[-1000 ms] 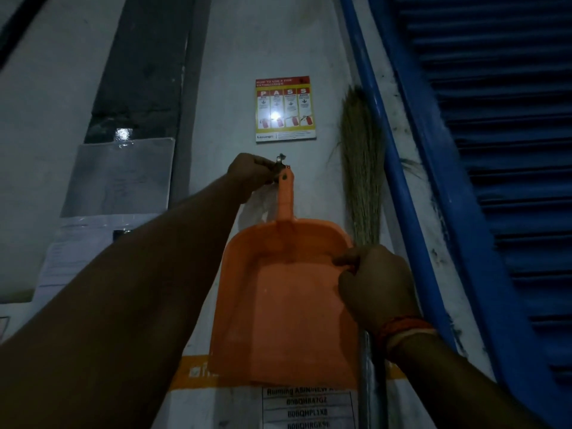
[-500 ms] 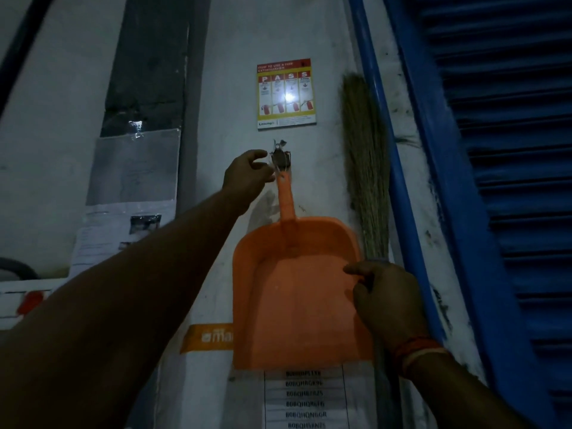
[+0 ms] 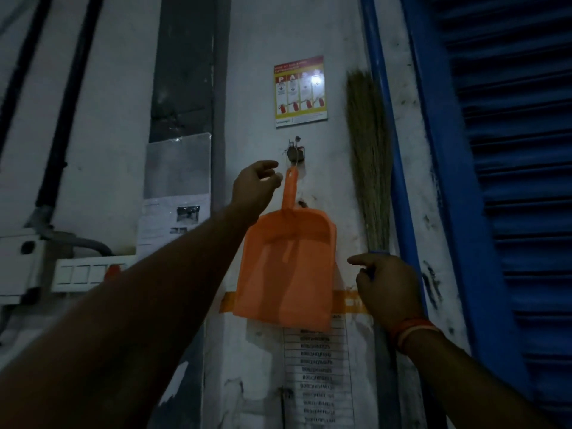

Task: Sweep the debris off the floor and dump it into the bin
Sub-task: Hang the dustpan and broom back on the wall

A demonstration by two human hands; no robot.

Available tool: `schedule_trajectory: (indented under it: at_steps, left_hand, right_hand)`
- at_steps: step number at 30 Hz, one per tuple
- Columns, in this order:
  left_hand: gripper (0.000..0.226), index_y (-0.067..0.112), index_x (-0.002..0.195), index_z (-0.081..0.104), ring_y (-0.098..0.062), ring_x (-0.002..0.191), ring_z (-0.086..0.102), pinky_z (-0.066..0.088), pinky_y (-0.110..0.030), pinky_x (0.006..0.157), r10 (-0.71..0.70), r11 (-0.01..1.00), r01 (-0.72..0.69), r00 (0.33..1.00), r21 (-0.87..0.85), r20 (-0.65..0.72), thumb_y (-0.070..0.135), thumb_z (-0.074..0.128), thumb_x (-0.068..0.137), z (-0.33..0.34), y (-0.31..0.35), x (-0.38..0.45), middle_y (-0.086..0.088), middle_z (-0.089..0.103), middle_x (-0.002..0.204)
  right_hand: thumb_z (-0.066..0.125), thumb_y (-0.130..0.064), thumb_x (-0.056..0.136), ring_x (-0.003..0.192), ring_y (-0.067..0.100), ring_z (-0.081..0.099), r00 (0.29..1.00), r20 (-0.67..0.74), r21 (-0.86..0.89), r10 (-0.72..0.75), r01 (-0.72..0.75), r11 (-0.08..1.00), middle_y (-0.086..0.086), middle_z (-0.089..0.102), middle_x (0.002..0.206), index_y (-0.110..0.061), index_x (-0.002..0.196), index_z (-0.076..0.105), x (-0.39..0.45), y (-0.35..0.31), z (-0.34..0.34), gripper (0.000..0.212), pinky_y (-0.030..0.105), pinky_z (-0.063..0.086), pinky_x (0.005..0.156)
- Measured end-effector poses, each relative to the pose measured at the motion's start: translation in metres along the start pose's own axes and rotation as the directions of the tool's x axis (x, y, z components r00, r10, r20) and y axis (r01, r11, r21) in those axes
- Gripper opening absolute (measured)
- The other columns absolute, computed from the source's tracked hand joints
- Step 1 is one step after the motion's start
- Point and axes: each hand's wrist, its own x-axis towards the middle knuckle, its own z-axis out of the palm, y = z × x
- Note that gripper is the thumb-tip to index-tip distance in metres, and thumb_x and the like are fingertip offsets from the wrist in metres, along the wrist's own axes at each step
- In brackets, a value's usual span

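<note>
Dim warehouse or industrial utility area, blue roller shutter (image 3: 510, 181), fire-extinguisher instruction poster (image 3: 300, 91), wall switchboard (image 3: 83, 274)

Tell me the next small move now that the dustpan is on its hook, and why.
Probably ease the right hand off the broom and draw both hands back. The dustpan hangs from the hook on its own, and the left hand has let go of its handle. The broom already stands bristles-up against the wall.
</note>
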Motion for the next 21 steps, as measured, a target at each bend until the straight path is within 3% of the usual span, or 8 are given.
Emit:
schedule_trajectory:
  at_steps: [2,5,10,13,17,21]
  left_hand:
    - [0.038,0.019,0.13,0.062,-0.017,0.109,0.065,0.057,-0.039,0.092,0.03,0.999,-0.031,0.999,-0.023,-0.024,0.024,0.064,0.093,-0.001,0.007,-0.015,-0.003,0.067,0.124]
    - [0.031,0.018,0.123,0.065,-0.016,0.111,0.065,0.056,-0.036,0.09,0.06,0.98,-0.065,0.998,-0.185,-0.034,0.024,0.064,0.093,-0.002,0.023,-0.048,-0.001,0.068,0.119]
    - [0.024,0.009,0.113,0.062,-0.026,0.112,0.064,0.055,-0.037,0.089,0.04,0.895,0.036,0.986,-0.444,0.161,0.025,0.06,0.095,-0.008,0.034,-0.141,-0.011,0.065,0.121]
    - [0.025,0.01,0.112,0.065,-0.017,0.124,0.057,0.051,-0.032,0.097,0.001,0.894,0.152,0.94,-0.421,0.341,0.028,0.058,0.096,-0.01,0.021,-0.2,0.0,0.062,0.13]
    - [0.013,0.013,0.101,0.071,0.002,0.126,0.053,0.05,-0.017,0.09,-0.04,0.904,0.248,0.86,-0.349,0.509,0.021,0.063,0.095,-0.011,0.005,-0.261,0.011,0.067,0.125]
    - [0.016,0.012,0.107,0.076,-0.014,0.104,0.068,0.054,-0.028,0.091,-0.094,0.841,0.357,0.837,-0.408,0.539,0.01,0.067,0.094,-0.016,0.0,-0.292,-0.003,0.075,0.107]
  right_hand:
    - [0.059,-0.001,0.088,0.097,0.017,0.066,1.0,-0.012,0.033,-0.005,0.006,0.999,0.004,0.071,0.112,-0.017,0.11,0.074,-0.002,-0.007,-0.002,0.031,0.024,0.05,0.093]
    - [0.06,-0.004,0.089,0.081,0.017,0.068,1.0,-0.017,0.104,0.017,-0.016,0.994,0.002,0.071,0.105,-0.021,0.108,0.074,-0.004,-0.016,-0.006,0.03,0.038,0.06,0.082]
    - [0.059,-0.006,0.091,0.079,0.018,0.068,0.999,0.031,0.216,0.041,-0.046,0.975,-0.005,0.067,0.093,-0.023,0.103,0.075,-0.003,-0.036,-0.008,0.026,0.038,0.062,0.075]
    - [0.059,-0.007,0.091,0.059,0.017,0.067,0.997,0.049,0.27,0.058,-0.069,0.96,0.004,0.069,0.091,-0.02,0.099,0.074,-0.004,-0.05,-0.008,0.021,0.026,0.058,0.051]
    - [0.057,-0.004,0.091,0.053,0.021,0.065,0.996,0.04,0.324,0.076,-0.085,0.942,0.004,0.07,0.079,-0.02,0.093,0.075,-0.007,-0.071,-0.002,0.024,0.031,0.058,0.05]
    - [0.057,-0.003,0.093,0.052,0.021,0.062,0.995,0.049,0.382,0.088,-0.1,0.919,0.011,0.07,0.075,-0.016,0.094,0.075,-0.017,-0.092,0.01,0.022,0.033,0.058,0.05]
